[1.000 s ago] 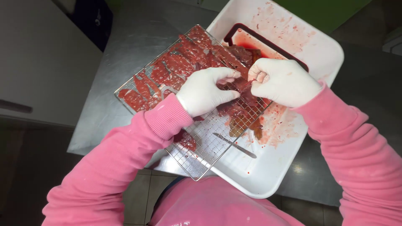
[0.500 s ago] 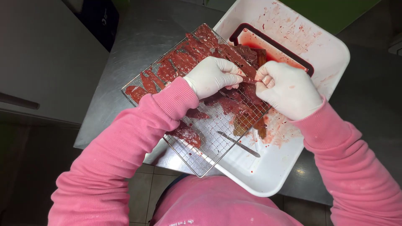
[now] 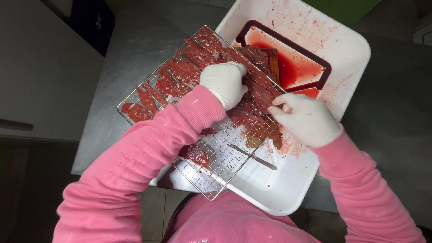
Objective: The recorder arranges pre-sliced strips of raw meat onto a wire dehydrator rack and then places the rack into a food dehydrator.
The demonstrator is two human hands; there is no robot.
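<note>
From the head view, the gloved left hand (image 3: 223, 83) presses curled fingers onto raw meat strips (image 3: 180, 72) laid across a wire rack (image 3: 220, 157) resting on the white tray (image 3: 288, 180) and steel table (image 3: 135, 40), while the gloved right hand (image 3: 306, 119) pinches a meat strip's edge in its grip.

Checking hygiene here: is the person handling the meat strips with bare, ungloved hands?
No, both the left hand and the right hand wear white gloves while on the meat strips.
</note>
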